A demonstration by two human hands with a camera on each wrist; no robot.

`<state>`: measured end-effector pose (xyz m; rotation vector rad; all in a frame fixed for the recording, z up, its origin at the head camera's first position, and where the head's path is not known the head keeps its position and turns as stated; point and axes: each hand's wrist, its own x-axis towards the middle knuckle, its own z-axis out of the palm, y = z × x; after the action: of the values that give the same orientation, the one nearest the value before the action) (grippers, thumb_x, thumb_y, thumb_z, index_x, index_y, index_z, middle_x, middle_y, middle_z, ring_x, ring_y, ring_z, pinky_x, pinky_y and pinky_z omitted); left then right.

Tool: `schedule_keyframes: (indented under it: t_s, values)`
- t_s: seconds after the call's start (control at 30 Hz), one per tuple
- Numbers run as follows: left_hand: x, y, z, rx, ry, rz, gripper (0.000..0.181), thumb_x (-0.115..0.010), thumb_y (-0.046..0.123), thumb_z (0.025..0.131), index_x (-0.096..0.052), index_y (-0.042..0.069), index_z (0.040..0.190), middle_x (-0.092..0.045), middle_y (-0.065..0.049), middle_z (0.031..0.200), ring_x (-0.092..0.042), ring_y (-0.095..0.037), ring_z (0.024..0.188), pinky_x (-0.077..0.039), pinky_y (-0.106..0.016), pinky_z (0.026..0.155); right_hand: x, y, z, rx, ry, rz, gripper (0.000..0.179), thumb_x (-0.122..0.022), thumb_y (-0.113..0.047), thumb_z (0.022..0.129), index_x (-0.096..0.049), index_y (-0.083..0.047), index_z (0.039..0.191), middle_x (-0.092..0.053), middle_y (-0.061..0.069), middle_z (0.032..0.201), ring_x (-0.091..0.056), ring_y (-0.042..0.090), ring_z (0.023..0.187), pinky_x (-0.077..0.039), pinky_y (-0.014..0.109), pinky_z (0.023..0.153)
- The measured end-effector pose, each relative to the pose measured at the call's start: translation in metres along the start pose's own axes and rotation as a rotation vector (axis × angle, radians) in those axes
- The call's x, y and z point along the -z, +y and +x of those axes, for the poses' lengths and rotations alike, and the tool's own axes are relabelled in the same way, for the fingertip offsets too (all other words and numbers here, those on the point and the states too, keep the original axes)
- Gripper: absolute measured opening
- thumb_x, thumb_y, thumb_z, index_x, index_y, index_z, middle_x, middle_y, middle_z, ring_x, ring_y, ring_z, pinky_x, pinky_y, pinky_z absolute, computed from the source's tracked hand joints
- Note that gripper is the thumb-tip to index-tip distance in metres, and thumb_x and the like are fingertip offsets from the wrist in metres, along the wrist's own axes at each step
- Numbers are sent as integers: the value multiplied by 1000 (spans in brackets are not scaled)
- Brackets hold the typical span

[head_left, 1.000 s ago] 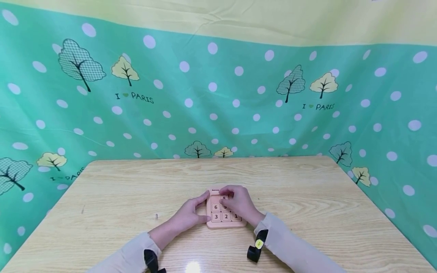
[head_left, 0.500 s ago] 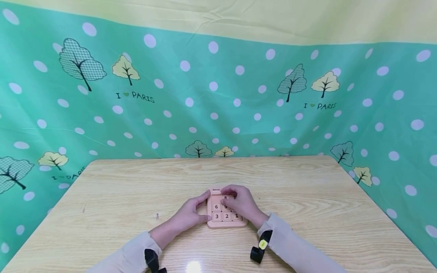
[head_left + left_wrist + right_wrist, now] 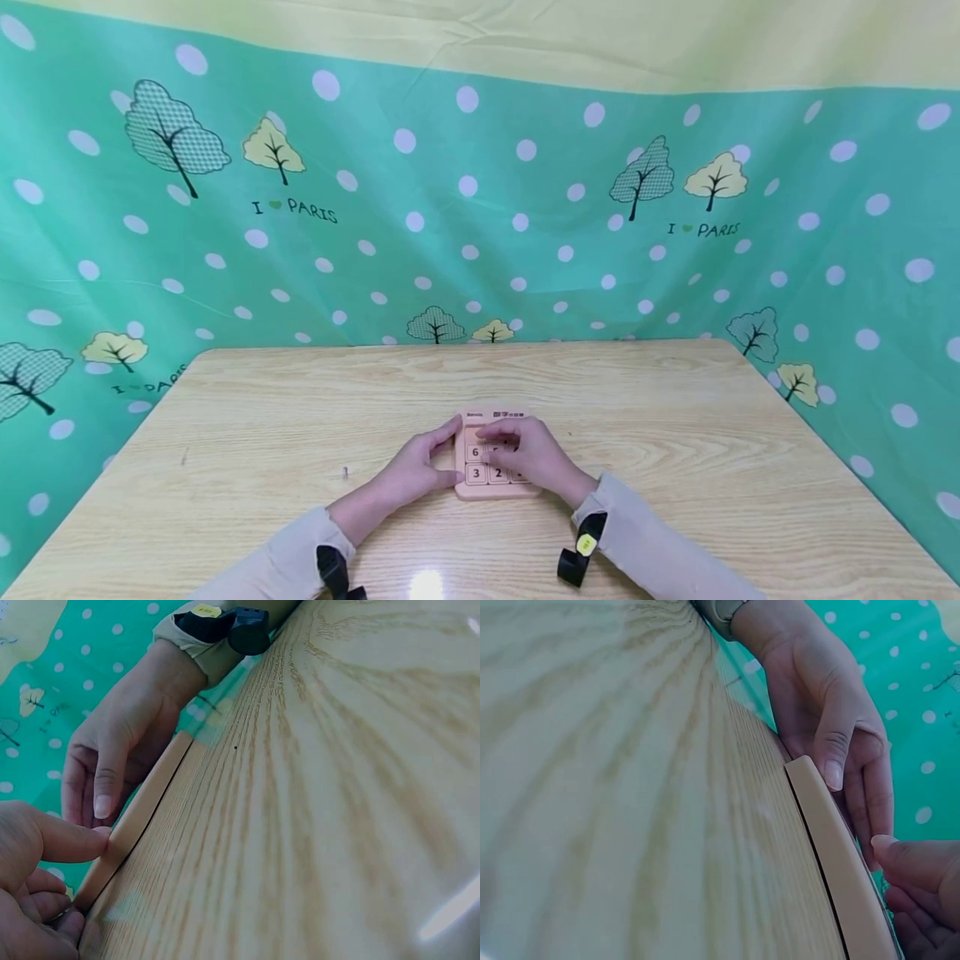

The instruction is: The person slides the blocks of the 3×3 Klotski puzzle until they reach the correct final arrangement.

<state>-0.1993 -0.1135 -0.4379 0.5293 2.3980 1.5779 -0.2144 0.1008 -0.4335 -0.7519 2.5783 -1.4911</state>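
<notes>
A pink number slide puzzle (image 3: 498, 492) lies flat on the table, with dark digits on its square tiles. My left hand (image 3: 415, 472) holds its left side, the thumb at the lower corner and a finger at the upper one. Over the upper tiles, my right hand (image 3: 542, 458) has index finger and thumb spread apart, hiding several digits. The 6 tile (image 3: 475, 452) and 3 tile (image 3: 476, 473) show at the left. Near the top left corner a gap shows beside the index fingertip. In the left wrist view, the puzzle's edge (image 3: 135, 817) runs between both hands.
The wood-grain table (image 3: 300, 417) extends around the puzzle on all sides. A tiny dark mark (image 3: 345, 472) lies left of the left hand. Behind hangs a green dotted curtain (image 3: 465, 250) with trees. Each wrist wears a black camera strap (image 3: 573, 567).
The right hand has shifted slightly down and right, its index finger dropping from the top rim onto the tiles. The 8 and 7 are now covered, and lettering on the rim shows. The left hand stays.
</notes>
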Motion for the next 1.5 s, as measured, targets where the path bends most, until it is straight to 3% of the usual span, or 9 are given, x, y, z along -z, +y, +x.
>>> schedule_keyframes:
  t_s: [0.27, 1.03, 1.33, 1.5]
  values:
    - [1, -1, 1, 8, -3, -7, 80, -74, 7, 77, -31, -1, 145, -32, -16, 149, -27, -32, 138, -20, -46, 114, 1, -1, 1, 21, -15, -25, 27, -74, -15, 81, -71, -8, 107, -71, 6, 105, -63, 23, 102, -52, 39, 89]
    - [1, -2, 2, 12, -14, -21, 80, -74, 7, 78, -31, -2, 145, -32, -16, 150, -27, -31, 138, -21, -44, 113, -4, -4, 2, -8, 20, -73, 25, -73, -9, 80, -72, -7, 105, -71, 3, 103, -63, 17, 99, -52, 23, 83]
    - [0, 0, 3, 9, -14, -43, 79, -73, 3, 77, -32, -3, 144, -31, -18, 150, -27, -32, 138, -23, -43, 112, -6, -5, 4, -16, 41, -66, 24, -72, -8, 81, -72, -6, 105, -71, 5, 101, -64, 17, 95, -53, 27, 83]
    - [0, 0, 2, 15, -17, -47, 79, -73, 4, 78, -31, -2, 144, -29, -17, 151, -26, -32, 138, -23, -43, 112, -8, -5, 8, -30, 56, -73, 24, -72, -6, 80, -72, -6, 104, -71, 3, 97, -63, 15, 90, -53, 23, 78]
